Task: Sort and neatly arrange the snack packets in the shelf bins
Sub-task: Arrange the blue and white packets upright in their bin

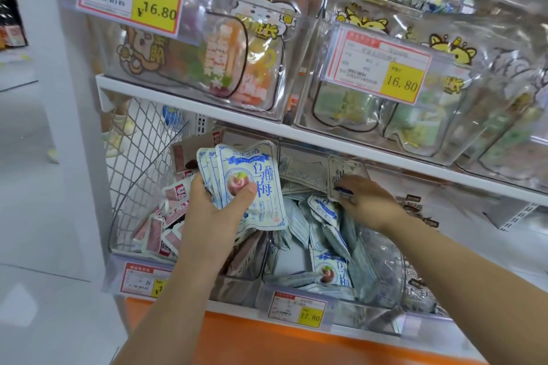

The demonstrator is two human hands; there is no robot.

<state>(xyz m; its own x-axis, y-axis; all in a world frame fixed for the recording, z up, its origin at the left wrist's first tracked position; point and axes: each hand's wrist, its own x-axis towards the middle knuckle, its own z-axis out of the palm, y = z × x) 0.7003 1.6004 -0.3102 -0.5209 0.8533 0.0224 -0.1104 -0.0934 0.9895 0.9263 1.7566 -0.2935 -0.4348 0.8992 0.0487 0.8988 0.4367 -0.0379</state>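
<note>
Both extended forward, left hand point(214, 204) gripping packet stack point(261, 184), right hand point(369, 201) seemingly pinching grey packet point(344, 170)

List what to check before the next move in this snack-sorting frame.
1. Left hand grips the stack of blue-white plum packets: ok.
2. Stack held together, front print outward: ok.
3. Right hand pinches a pale packet at the back of the middle bin: ok.
4. Loose packets in the middle bin lie tidy: not ok, jumbled.
5. Red packets kept out of the middle bin: cannot tell, the left forearm hides the divider.
</note>
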